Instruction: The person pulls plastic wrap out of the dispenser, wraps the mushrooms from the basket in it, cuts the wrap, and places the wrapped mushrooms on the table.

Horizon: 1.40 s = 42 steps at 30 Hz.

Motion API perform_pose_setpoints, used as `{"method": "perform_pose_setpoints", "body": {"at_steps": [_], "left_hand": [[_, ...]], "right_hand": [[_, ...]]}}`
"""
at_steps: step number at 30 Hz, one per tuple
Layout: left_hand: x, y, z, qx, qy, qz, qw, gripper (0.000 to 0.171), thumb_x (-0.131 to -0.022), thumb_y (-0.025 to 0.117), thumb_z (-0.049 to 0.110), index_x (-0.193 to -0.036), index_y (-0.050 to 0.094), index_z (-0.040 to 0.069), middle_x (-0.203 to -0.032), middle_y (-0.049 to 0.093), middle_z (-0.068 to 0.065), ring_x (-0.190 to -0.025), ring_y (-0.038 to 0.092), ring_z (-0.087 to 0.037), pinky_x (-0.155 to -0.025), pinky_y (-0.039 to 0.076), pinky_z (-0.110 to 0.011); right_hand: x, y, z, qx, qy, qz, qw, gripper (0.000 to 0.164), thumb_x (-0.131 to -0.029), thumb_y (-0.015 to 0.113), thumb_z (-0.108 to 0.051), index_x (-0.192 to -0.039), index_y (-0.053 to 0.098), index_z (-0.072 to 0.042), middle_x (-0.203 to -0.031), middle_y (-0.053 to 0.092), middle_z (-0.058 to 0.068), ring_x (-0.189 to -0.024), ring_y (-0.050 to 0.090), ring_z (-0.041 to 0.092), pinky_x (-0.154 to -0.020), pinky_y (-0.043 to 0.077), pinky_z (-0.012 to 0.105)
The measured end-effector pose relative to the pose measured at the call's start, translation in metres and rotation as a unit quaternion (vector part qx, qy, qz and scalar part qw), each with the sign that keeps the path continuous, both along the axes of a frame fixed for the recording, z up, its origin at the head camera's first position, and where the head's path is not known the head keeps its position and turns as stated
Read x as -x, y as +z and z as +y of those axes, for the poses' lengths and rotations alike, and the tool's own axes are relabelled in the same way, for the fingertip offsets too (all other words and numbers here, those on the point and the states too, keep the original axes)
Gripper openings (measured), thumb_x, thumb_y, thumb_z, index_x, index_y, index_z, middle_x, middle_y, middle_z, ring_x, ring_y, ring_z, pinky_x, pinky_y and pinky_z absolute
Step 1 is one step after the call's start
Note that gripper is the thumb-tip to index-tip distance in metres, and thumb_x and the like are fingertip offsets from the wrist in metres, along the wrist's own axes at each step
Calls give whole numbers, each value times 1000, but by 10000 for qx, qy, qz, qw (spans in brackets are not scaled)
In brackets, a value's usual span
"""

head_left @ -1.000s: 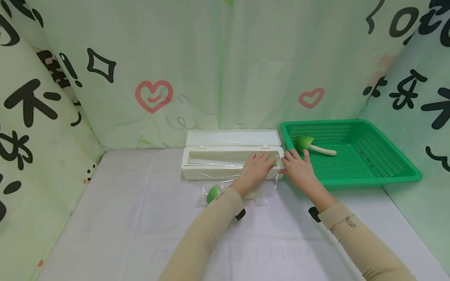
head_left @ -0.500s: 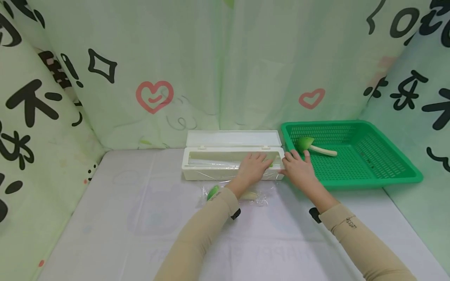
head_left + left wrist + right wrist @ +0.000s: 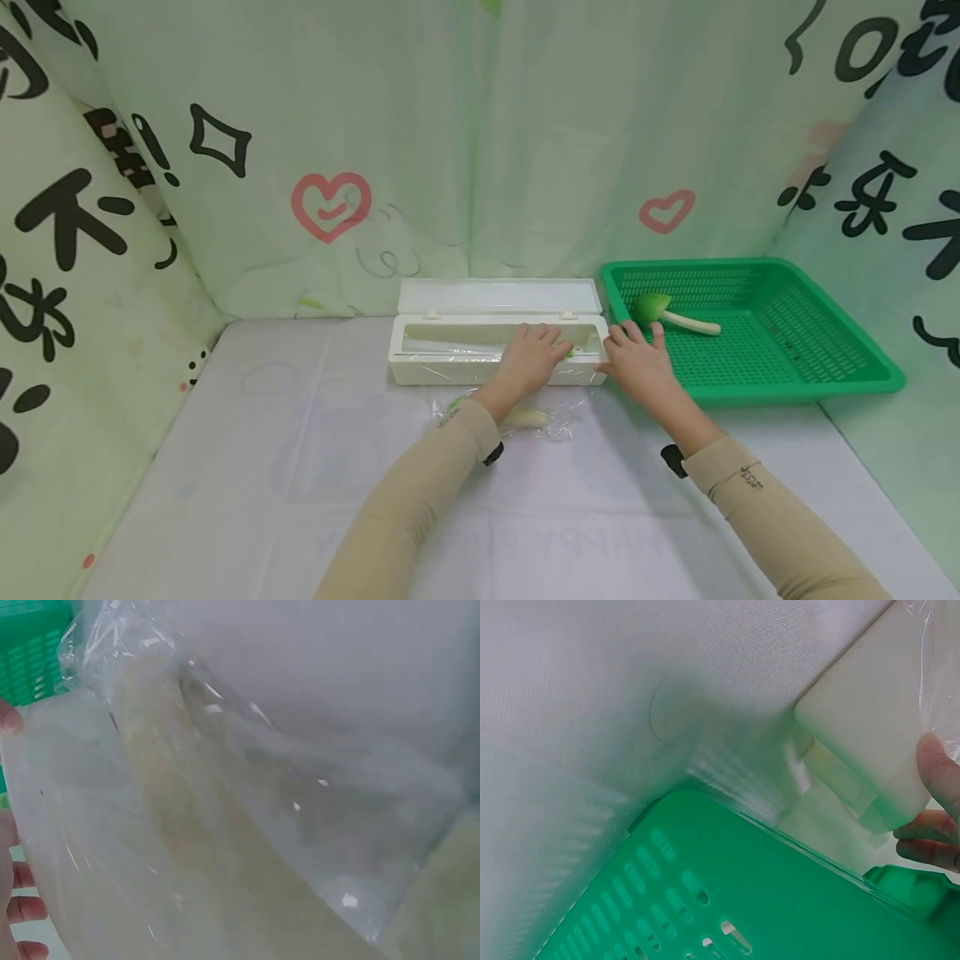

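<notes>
A white cling film box [image 3: 420,369] stands lid-up at the back of the table, with clear film hanging over its front. My left hand [image 3: 521,362] lies over its long opening, thumb against a small green slide cutter [image 3: 570,352] on the front rim. How the other fingers meet the cutter is hard to see. My right hand [image 3: 639,362] grips the box's right end, thumb in front and fingers behind in the right wrist view. Below my left wrist lies a film-wrapped piece with a pale stalk [image 3: 527,417]; my sleeve hides much of its green end.
A green perforated basket [image 3: 787,390] stands right of the box. Inside it lies an unwrapped vegetable-like piece with a green top [image 3: 651,307] and pale stalk. The raised lid [image 3: 498,296] leans toward the curtain [image 3: 555,167] behind.
My left hand has moved left along the box's front rim, and the green slide cutter has travelled with it. My right hand stays at the box's right end.
</notes>
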State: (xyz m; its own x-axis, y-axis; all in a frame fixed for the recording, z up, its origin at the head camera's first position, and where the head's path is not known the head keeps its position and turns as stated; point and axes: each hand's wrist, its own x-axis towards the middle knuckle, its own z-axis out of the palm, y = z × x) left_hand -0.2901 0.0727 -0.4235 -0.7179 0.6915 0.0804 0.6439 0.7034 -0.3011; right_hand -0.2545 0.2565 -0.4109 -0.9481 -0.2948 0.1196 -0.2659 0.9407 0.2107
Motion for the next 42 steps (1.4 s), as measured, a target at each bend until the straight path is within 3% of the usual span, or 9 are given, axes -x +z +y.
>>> {"method": "perform_pose_setpoints", "body": {"at_steps": [7, 10, 21, 27, 33, 42], "left_hand": [[0, 0, -12, 88, 88, -184, 9998, 39, -94, 44, 18, -131, 41, 31, -132, 41, 4, -122, 38, -15, -102, 30, -37], [1, 0, -24, 87, 133, -220, 9996, 38, -95, 43, 15, -129, 42, 30, -129, 43, 4, -119, 39, -15, -99, 32, -35], [4, 7, -110, 425, 505, -362, 9972, 45, -91, 46, 7, -131, 42, 28, -131, 41, -1, -118, 39, -19, -102, 31, -39], [2, 2, -162, -10, 343, 101, 9994, 28, -92, 46, 12, -117, 50, 24, -119, 46, -5, -111, 43, -23, -92, 36, -40], [1, 0, -182, -219, 301, 254, 9990, 28, -90, 49, 7, -114, 50, 22, -117, 45, -6, -110, 42, -25, -95, 34, -45], [-2, 0, -223, -389, 721, 174, 9965, 29, -88, 49, 3, -112, 51, 20, -114, 46, -9, -104, 43, -27, -91, 34, -47]], "right_hand": [[-1, 1, -3, 17, 13, -62, 10000, 43, -82, 63, -38, -105, 58, -2, -105, 45, 8, -111, 34, 28, -92, 19, 57], [-1, 2, -3, 53, 27, -62, 10000, 42, -83, 63, -38, -103, 58, -2, -106, 45, 8, -111, 33, 28, -91, 18, 57], [-1, 3, 1, 154, -14, -115, 9998, 39, -84, 62, -36, -101, 57, -1, -106, 44, 9, -113, 32, 29, -92, 16, 58], [1, 0, -2, 185, 37, -99, 9998, 39, -84, 62, -37, -100, 57, -1, -106, 43, 8, -113, 31, 28, -93, 16, 59], [1, 0, -2, 139, 33, -109, 9998, 38, -84, 61, -37, -100, 56, -3, -107, 42, 8, -112, 31, 28, -92, 17, 58], [0, 2, -3, 161, -72, -143, 9997, 40, -84, 62, -37, -102, 57, -2, -108, 42, 9, -114, 31, 28, -93, 17, 58]]}}
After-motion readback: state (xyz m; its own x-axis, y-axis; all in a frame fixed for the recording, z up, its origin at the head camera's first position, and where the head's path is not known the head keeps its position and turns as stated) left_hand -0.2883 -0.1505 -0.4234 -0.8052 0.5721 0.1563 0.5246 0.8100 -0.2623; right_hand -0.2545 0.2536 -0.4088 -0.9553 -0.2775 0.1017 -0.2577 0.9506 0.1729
